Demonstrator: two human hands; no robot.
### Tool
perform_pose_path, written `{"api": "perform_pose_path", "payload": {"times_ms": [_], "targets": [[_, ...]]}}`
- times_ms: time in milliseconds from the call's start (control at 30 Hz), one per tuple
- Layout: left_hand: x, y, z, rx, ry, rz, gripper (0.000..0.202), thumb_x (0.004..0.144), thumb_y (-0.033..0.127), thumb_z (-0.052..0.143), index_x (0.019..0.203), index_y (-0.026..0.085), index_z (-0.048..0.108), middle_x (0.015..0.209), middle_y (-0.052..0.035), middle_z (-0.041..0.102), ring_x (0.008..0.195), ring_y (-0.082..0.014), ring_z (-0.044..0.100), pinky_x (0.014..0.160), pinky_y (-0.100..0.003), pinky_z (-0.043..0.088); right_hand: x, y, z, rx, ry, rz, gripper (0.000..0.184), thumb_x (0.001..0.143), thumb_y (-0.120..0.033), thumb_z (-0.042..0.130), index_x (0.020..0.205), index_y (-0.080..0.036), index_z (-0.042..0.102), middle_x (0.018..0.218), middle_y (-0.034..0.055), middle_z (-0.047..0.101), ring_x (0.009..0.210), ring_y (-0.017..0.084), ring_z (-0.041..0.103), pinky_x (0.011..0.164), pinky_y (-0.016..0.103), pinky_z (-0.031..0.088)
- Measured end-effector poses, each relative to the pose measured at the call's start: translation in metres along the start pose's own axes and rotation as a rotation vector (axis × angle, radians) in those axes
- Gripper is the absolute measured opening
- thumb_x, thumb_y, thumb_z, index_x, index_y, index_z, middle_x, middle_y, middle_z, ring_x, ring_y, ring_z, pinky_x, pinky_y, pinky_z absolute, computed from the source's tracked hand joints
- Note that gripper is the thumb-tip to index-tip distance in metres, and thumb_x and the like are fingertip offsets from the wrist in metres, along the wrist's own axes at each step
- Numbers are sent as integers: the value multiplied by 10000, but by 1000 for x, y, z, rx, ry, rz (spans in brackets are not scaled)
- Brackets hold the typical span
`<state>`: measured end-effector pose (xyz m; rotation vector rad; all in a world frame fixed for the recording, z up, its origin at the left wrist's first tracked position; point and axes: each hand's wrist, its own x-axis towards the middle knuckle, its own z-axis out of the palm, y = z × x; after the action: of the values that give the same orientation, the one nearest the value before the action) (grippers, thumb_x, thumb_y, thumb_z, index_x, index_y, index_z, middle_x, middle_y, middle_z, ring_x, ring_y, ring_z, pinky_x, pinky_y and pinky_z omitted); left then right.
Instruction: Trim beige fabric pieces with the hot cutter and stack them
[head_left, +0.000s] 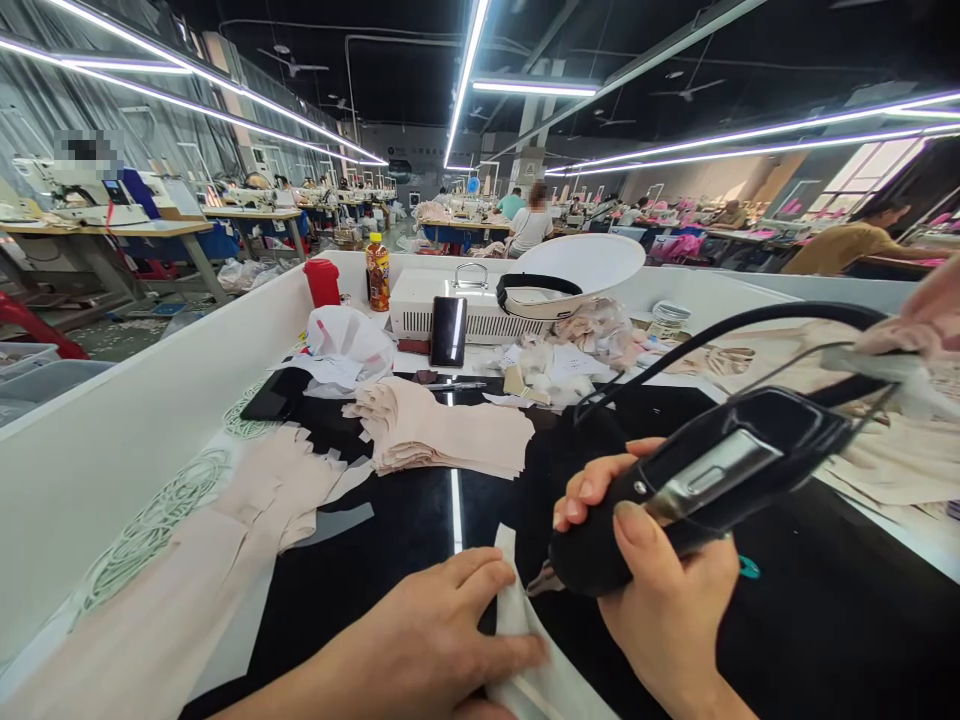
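Note:
My right hand (667, 600) is wrapped round a black corded hand tool (675, 500) with a silver plate on its side. The tool's small pointed metal tip (545, 578) is beside the edge of a pale fabric strip (517, 625), and whether they touch is hard to tell. My left hand (450, 630) grips the strip against the black tabletop (405, 530), with fingers and thumb on it, slightly blurred. Behind my hands lies a stack of pale pink fabric pieces (457, 430). More pink pieces (247, 510) lie along the left side.
Green cord coils (161, 520) lie by the white side wall (150, 420). A phone (448, 332) leans on a white vented box (427, 300), near a bottle (378, 272) and a red cup (322, 283). The tool's black cable (720, 330) arches right, near a blurred pinkish shape.

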<state>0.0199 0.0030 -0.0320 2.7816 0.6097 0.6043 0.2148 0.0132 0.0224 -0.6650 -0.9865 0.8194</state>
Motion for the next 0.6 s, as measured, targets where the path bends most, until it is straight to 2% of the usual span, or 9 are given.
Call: {"api": "perform_pose_path", "payload": {"times_ms": [200, 300, 433, 500, 600], "targets": [[-1, -1, -2, -5, -41, -2, 494, 1038, 614, 640, 1397, 276, 659, 1312, -151, 612, 1337, -332, 613, 1079, -429, 584, -2, 3, 0, -37, 0, 10, 294, 920, -311, 840, 1131, -299, 636, 795, -39, 687, 624, 154, 666, 604, 298, 605], [-2, -2, -4, -3, -35, -22, 515, 1046, 633, 616, 1389, 250, 646, 1373, -167, 610, 1301, -325, 651, 1047, -408, 605, -1, 5, -4, -43, -37, -4, 292, 937, -308, 820, 1155, -303, 626, 810, -32, 693, 633, 167, 676, 606, 320, 612], [3, -6, -7, -16, -12, -59, 381, 1078, 537, 616, 1192, 180, 681, 1478, -191, 602, 1411, -348, 594, 1187, -473, 508, -1, 6, -6, -54, -66, -9, 308, 940, -334, 827, 1162, -315, 613, 831, -39, 698, 634, 161, 675, 612, 319, 614], [6, -9, -8, -55, -41, -64, 341, 1077, 488, 638, 1209, 174, 663, 1465, -169, 638, 1435, -331, 580, 1242, -497, 449, -2, 6, -4, -55, -49, -10, 324, 932, -355, 837, 1158, -313, 609, 831, -43, 696, 625, 154, 666, 606, 308, 607], [9, -13, -9, -98, -82, -82, 348, 1087, 458, 635, 1302, 184, 634, 1439, -132, 679, 1390, -299, 621, 1232, -478, 463, -4, 6, -1, -53, -44, -15, 351, 923, -379, 851, 1162, -302, 605, 825, -41, 692, 621, 152, 661, 603, 300, 600]]}}
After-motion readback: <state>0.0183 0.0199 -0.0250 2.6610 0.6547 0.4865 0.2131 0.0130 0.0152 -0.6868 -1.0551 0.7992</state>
